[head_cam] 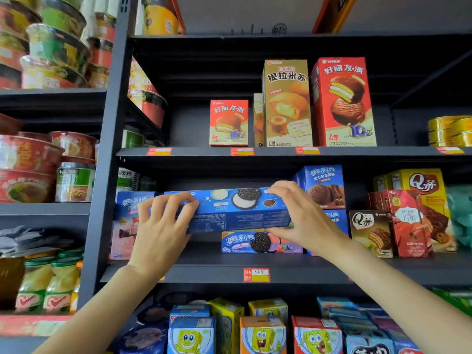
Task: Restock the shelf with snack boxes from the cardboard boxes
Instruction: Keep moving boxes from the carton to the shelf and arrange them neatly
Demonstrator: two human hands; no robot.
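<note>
A long blue cookie box [237,213] is held level in front of the middle shelf [209,272]. My left hand [163,231] grips its left end and my right hand [301,215] grips its right end. Directly under it lies another blue cookie box [245,242] flat on the shelf board. A pink and blue snack box [125,226] stands at the left behind my left hand. No cardboard box is in view.
Blue boxes [323,185] are stacked to the right, then brown, red and yellow cake boxes [408,221]. The upper shelf holds red and gold pie boxes [286,103]. Cartoon snack boxes [263,333] fill the lower shelf. Noodle bowls [33,164] and jars [46,290] fill the left rack.
</note>
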